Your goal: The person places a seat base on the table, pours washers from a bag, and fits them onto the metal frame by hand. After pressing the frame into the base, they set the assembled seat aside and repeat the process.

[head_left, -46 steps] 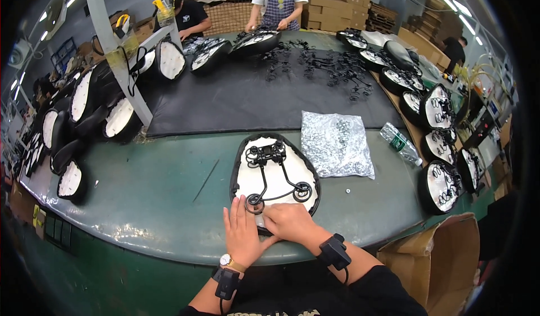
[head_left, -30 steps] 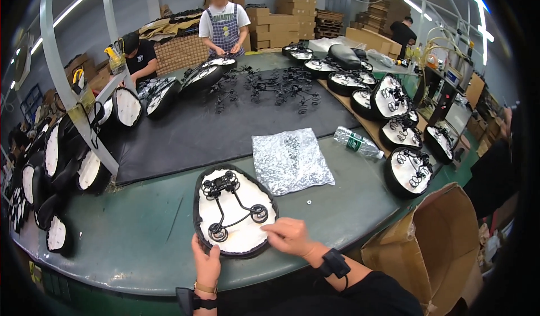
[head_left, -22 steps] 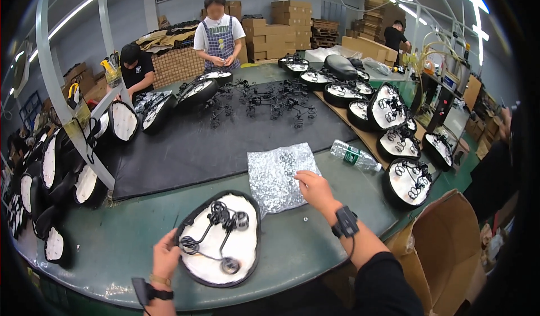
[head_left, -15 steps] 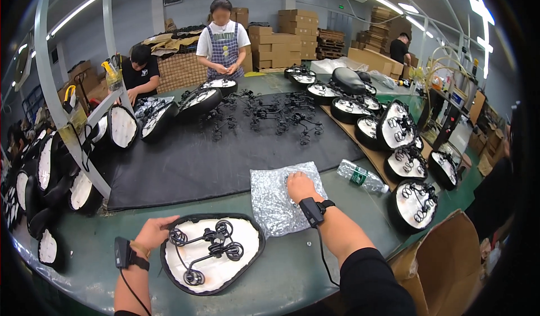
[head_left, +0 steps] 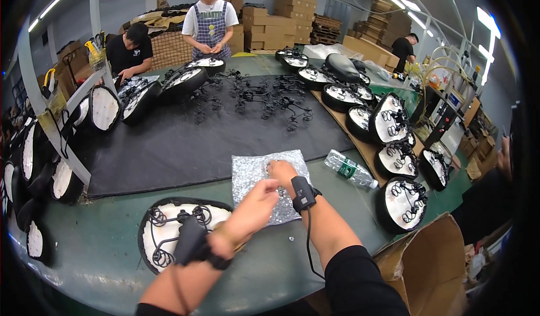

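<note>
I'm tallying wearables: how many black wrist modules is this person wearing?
2: the left-wrist module, blurred, in front of the upturned bicycle saddle; the right-wrist module, just behind the right hand at the silvery bag. Any under the sleeves would be hidden.

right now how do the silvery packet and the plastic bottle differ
The silvery packet is flat and squarish; the plastic bottle is cylindrical. The packet is speckled; the bottle clear, green-labelled. The right hand is over the packet, not the bottle. Both lie on the table.

Green table [head_left: 107,231]: saddle [head_left: 170,232], silvery sheet [head_left: 251,175], bottle [head_left: 352,169]
</note>
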